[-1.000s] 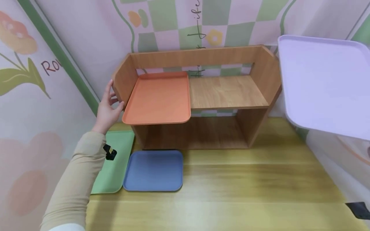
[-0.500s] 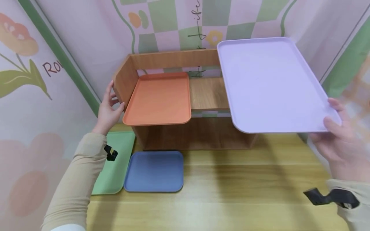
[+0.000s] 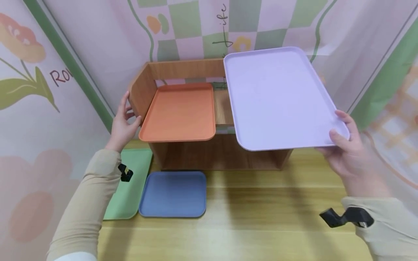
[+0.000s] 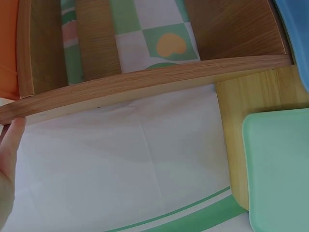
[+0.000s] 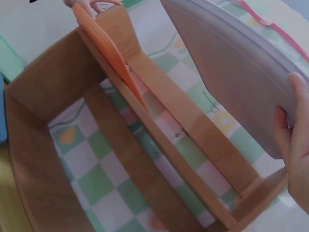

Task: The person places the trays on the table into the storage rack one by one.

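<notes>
While the right hand point(image 3: 351, 154) pinches the lilac tray point(image 3: 281, 98) by its near right corner — thumb on top, fingers beneath — the tray hangs tilted in the air above the right half of the wooden shelf point(image 3: 143, 90), its long axis running away from the person; the left hand point(image 3: 122, 123), fingers loosely spread, rests against the shelf's left end panel, beside the orange tray point(image 3: 179, 112); green tray point(image 3: 134, 188) and blue tray point(image 3: 173, 194) lie on the tabletop point(image 3: 261, 217) near its left edge.

Lilac tray point(image 3: 277, 98) (flat, rectangular) aloft over wooden shelf point(image 3: 143, 87)
</notes>
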### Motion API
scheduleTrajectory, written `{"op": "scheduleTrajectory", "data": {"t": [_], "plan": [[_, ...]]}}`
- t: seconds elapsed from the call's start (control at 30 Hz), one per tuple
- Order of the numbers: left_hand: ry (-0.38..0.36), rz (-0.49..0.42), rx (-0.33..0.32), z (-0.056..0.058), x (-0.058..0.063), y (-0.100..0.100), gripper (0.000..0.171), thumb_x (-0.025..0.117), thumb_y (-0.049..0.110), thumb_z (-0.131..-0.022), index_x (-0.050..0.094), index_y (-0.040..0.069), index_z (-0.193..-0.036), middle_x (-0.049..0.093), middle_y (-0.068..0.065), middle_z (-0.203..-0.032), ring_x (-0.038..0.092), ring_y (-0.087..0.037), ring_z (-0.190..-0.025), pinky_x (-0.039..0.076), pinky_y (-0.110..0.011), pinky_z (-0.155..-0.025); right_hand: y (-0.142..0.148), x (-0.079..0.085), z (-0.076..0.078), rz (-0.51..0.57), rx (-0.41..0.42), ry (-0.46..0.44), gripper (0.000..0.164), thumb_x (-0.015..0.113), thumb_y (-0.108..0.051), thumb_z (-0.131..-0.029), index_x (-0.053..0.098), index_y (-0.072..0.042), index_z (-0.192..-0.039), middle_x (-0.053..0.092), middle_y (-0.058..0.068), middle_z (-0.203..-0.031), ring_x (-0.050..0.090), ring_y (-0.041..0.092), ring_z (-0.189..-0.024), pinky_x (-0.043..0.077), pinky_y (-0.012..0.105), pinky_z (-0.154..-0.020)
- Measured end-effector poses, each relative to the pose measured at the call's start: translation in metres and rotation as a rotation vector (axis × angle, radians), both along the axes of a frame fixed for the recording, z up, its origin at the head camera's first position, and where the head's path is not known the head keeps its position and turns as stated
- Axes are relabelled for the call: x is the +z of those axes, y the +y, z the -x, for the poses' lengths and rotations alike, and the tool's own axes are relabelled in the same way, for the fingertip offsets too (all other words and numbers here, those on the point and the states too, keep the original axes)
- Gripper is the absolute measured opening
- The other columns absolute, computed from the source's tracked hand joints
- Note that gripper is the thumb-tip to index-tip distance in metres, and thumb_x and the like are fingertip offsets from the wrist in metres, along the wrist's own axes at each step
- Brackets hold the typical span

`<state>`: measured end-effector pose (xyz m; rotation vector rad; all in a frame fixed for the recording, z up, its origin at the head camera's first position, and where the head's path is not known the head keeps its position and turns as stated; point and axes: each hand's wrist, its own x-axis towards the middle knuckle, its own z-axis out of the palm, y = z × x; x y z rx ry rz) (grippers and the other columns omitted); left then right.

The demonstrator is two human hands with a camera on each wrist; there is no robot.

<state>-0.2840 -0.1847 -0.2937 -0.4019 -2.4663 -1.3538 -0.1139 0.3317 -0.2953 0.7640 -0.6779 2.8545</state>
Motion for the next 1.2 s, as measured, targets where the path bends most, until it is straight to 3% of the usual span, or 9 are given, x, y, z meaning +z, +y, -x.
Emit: {"op": "scheduleTrajectory", "data": {"t": [0.37,0.6,0.9,1.03,1.2], "plan": [[-0.017,0.017,-0.002,-0.001,-0.006,-0.002,0.083,0.054,0.006,-0.093,0.006,0.041,-0.151,0.037,-0.023,-0.143,0.049,-0.043,-0.121,0.041,-0.056,-0.102,-0.021,-0.028,0.007,-0.172,-0.012,-0.082,0.038,0.033,0.013,-0.095,0.046,-0.004,-0.126,0.052,0.019,-0.116,0.068,0.037,-0.087,0.058,0.044,-0.066],[-0.017,0.01,0.003,-0.001,-0.004,-0.001,0.083,0.054,0.006,-0.093,0.007,0.043,-0.15,0.039,-0.024,-0.142,0.049,-0.044,-0.12,0.04,-0.057,-0.101,-0.026,-0.036,0.01,-0.18,-0.059,-0.141,0.034,0.037,0.011,-0.095,0.048,-0.005,-0.122,0.052,0.017,-0.112,0.069,0.033,-0.084,0.059,0.039,-0.065],[-0.003,0.004,-0.003,-0.001,-0.004,-0.001,0.084,0.054,0.003,-0.092,0.007,0.04,-0.151,0.039,-0.026,-0.14,0.05,-0.045,-0.119,0.041,-0.057,-0.101,-0.028,-0.041,0.017,-0.109,-0.063,-0.31,0.031,0.043,0.009,-0.094,0.048,-0.011,-0.117,0.049,0.013,-0.113,0.067,0.031,-0.089,0.059,0.042,-0.07],[0.004,0.006,0.0,-0.001,-0.005,-0.002,0.084,0.054,0.003,-0.092,0.007,0.04,-0.151,0.04,-0.027,-0.139,0.05,-0.045,-0.119,0.042,-0.057,-0.1,-0.025,-0.042,0.019,-0.136,-0.034,-0.291,0.032,0.04,0.008,-0.095,0.047,-0.012,-0.12,0.047,0.011,-0.117,0.066,0.03,-0.092,0.059,0.042,-0.072],[0.006,0.01,-0.007,-0.002,-0.005,-0.004,0.083,0.054,0.004,-0.093,0.007,0.04,-0.151,0.04,-0.027,-0.14,0.05,-0.046,-0.119,0.041,-0.057,-0.101,-0.015,-0.043,0.018,-0.17,0.11,-0.18,0.04,0.03,0.013,-0.096,0.045,-0.01,-0.126,0.044,0.012,-0.124,0.062,0.033,-0.103,0.056,0.044,-0.082]]}}
